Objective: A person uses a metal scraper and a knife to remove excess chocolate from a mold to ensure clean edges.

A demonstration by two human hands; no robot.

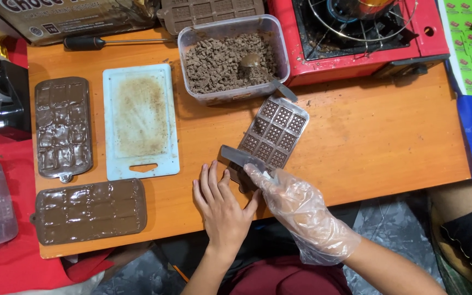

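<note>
Below the chocolate tub (230, 57), gloved right hand (296, 210) pinches a scraper (241, 158) over the unfilled mould (274, 134); bare left hand (222, 207), fingers spread, steadies it; two moulds (64, 128) sit filled.

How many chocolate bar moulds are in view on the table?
4: two filled at the left, upright mould and flat mould; clear mould by both hands; top-edge mould, partly cut off. Others may be hidden.

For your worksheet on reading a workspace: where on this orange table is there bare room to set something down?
The widest bare patch of the table lies right of the clear mould, below the red stove. The left side is crowded with two filled moulds and a cutting board.
</note>
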